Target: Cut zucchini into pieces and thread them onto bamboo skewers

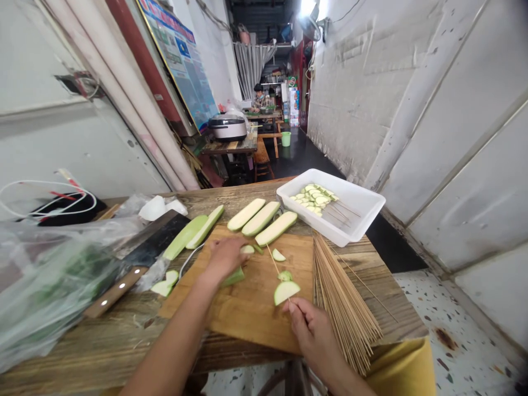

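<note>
My right hand, at the near right of the cutting board, is closed on the lower end of a bamboo skewer. Threaded on that skewer are a half-round zucchini slice and a smaller piece above it. Over the board's left part, my left hand has its fingers curled down with a pale zucchini slice at the fingertips; the finger undersides are hidden. A green zucchini chunk lies under that hand. One loose slice rests beside the skewer's tip.
Halved zucchinis lie behind the board. A white tray holds skewered slices at back right. Loose bamboo skewers fan out at right. A cleaver and plastic bags are at left. Someone sits at a far table.
</note>
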### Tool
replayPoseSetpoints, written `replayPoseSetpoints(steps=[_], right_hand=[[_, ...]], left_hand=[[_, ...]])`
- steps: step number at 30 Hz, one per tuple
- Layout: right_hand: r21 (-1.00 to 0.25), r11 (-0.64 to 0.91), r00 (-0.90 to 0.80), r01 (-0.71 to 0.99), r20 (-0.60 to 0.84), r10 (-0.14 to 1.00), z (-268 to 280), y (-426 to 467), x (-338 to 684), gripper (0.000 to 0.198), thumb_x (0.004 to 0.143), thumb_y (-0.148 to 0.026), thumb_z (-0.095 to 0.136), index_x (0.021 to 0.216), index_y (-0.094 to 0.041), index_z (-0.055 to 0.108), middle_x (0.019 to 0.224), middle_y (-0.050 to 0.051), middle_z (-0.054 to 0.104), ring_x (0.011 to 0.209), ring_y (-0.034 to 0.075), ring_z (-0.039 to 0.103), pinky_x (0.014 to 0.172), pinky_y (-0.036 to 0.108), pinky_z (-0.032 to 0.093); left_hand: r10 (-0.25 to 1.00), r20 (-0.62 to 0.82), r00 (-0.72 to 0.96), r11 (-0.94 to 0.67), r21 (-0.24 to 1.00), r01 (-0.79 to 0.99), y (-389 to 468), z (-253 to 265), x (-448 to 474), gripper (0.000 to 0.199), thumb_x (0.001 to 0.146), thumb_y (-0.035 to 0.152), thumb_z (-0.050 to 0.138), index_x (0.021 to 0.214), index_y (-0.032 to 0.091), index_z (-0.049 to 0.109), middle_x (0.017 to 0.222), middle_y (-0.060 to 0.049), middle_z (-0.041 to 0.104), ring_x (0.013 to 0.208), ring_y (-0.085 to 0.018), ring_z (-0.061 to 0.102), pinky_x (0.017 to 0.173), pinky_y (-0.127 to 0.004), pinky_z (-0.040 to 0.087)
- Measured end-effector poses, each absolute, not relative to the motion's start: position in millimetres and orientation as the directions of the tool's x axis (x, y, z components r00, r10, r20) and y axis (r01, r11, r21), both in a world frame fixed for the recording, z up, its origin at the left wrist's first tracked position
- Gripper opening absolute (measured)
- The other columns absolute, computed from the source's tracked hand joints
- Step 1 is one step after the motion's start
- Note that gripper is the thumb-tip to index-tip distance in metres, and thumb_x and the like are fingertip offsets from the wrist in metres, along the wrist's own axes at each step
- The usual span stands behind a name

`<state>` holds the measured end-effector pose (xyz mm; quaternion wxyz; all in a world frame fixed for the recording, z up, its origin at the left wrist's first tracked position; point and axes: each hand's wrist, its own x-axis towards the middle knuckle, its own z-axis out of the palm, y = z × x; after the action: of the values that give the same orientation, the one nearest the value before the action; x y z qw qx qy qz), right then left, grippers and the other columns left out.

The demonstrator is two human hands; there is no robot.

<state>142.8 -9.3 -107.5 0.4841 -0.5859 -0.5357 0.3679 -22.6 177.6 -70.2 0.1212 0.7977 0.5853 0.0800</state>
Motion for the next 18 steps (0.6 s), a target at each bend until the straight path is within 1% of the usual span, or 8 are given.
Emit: replayPoseSetpoints(steps=[3,5,6,8,10,14,18], right_hand=[[-0.963,0.034,0.139,0.267,0.073,0.988,-108.8,-10.6,144.1,0.03,0.091,-0.032,0.039,0.078,-0.015,0.059,0.053,-0.006,0.033,0.046,0.011,0.033,0.042,0.019,0.025],[-0.967,0.025,0.135,0.255,0.061,0.989,-110.2,-11.4,144.8,0.03,0.091,-0.032,0.038,0.079,-0.015,0.06,0.053,-0.006,0.033,0.046,0.011,0.032,0.041,0.019,0.025],[-0.968,0.023,0.134,0.251,0.059,0.989,-110.9,-11.6,145.0,0.03,0.091,-0.032,0.038,0.079,-0.015,0.06,0.053,-0.005,0.034,0.046,0.011,0.032,0.041,0.019,0.025],[-0.967,0.023,0.135,0.255,0.059,0.989,-111.9,-12.0,145.0,0.031,0.091,-0.033,0.039,0.079,-0.015,0.06,0.054,-0.005,0.035,0.046,0.011,0.032,0.041,0.019,0.025],[-0.963,0.02,0.132,0.267,0.057,0.99,-112.1,-12.2,144.8,0.03,0.091,-0.033,0.039,0.079,-0.015,0.06,0.054,-0.005,0.035,0.046,0.011,0.032,0.041,0.02,0.025],[-0.958,0.008,0.118,0.286,0.044,0.992,-110.5,-12.7,144.3,0.031,0.091,-0.033,0.039,0.079,-0.015,0.06,0.054,-0.005,0.034,0.046,0.011,0.031,0.042,0.02,0.024],[-0.961,0.008,0.105,0.278,0.039,0.994,-109.8,-13.9,143.9,0.032,0.092,-0.034,0.038,0.079,-0.015,0.059,0.054,-0.005,0.035,0.046,0.011,0.031,0.042,0.02,0.024]], left_hand=[[0.938,-0.014,0.346,-0.33,0.268,0.905,169.5,-62.5,-35.5,0.031,0.074,0.036,0.058,0.101,0.023,0.065,0.119,-0.012,0.061,0.11,-0.033,0.05,0.089,-0.045,0.029],[0.921,-0.04,0.387,-0.371,0.203,0.906,159.3,-60.5,-43.9,0.041,0.07,0.046,0.06,0.102,0.021,0.065,0.117,-0.014,0.061,0.112,-0.035,0.048,0.09,-0.048,0.028],[0.91,-0.054,0.41,-0.396,0.172,0.902,154.0,-61.1,-47.2,0.045,0.068,0.048,0.062,0.103,0.021,0.064,0.115,-0.014,0.062,0.112,-0.036,0.048,0.09,-0.049,0.028],[0.892,-0.061,0.449,-0.438,0.133,0.889,145.1,-65.2,-51.2,0.047,0.066,0.045,0.064,0.104,0.019,0.063,0.112,-0.015,0.063,0.112,-0.036,0.048,0.092,-0.05,0.027],[0.88,-0.04,0.474,-0.466,0.127,0.876,139.9,-71.4,-52.4,0.043,0.068,0.039,0.063,0.105,0.018,0.062,0.112,-0.015,0.063,0.111,-0.035,0.05,0.093,-0.051,0.026],[0.858,0.01,0.514,-0.508,0.161,0.846,136.9,-81.8,-52.7,0.038,0.071,0.03,0.059,0.106,0.016,0.061,0.114,-0.016,0.062,0.109,-0.034,0.051,0.093,-0.05,0.027],[0.847,0.096,0.523,-0.53,0.217,0.82,134.0,-88.3,-55.1,0.038,0.072,0.026,0.058,0.109,0.017,0.06,0.123,-0.016,0.058,0.119,-0.032,0.044,0.098,-0.049,0.023]])
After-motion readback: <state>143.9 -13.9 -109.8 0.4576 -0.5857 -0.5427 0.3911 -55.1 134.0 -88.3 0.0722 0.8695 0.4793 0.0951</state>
